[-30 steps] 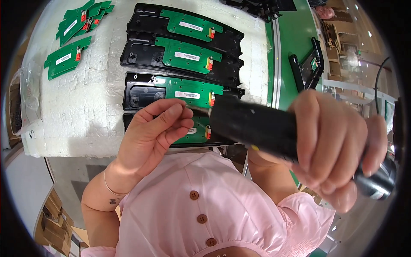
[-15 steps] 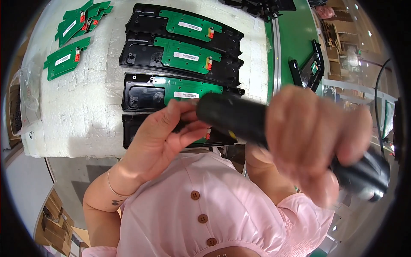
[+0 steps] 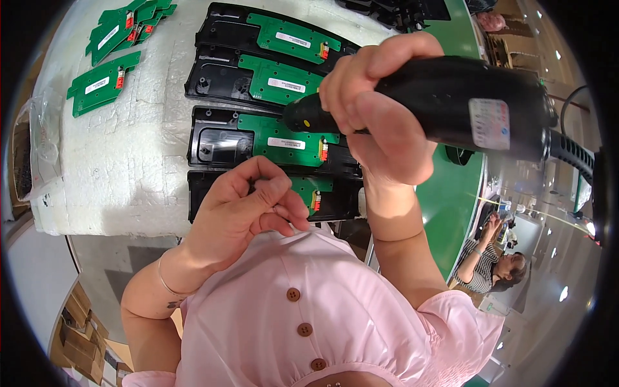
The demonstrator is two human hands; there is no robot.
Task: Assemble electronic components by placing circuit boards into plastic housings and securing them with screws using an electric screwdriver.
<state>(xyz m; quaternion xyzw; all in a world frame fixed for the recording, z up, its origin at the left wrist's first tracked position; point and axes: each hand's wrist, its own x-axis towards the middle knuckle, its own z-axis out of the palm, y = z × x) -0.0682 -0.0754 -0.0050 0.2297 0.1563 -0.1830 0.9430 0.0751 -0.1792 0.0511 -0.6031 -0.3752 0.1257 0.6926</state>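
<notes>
My right hand (image 3: 387, 109) is wrapped round a black electric screwdriver (image 3: 451, 106) with a cord at its rear. The tool's nose hangs over the green circuit board (image 3: 267, 132) in the third black plastic panel (image 3: 222, 143) from the back; its bit is hidden. My left hand (image 3: 248, 203) is closed in a pinch above the nearest panel (image 3: 201, 193), with small dark bits between the fingers, too small to name. The two panels farther back, the second panel (image 3: 216, 80) and the farthest panel (image 3: 222, 29), each hold a green board too.
A loose green board (image 3: 103, 84) lies at the left, near a pile of similar boards (image 3: 119, 29). All rest on a white foam-like surface (image 3: 129, 155). Black parts (image 3: 400, 9) stand at the far right. A co-worker (image 3: 487, 264) sits beyond the green bench (image 3: 445, 213).
My right hand has swung the screwdriver from beside my left fingers up and over the third panel's board. My left hand has drawn slightly nearer and its fingers have curled in.
</notes>
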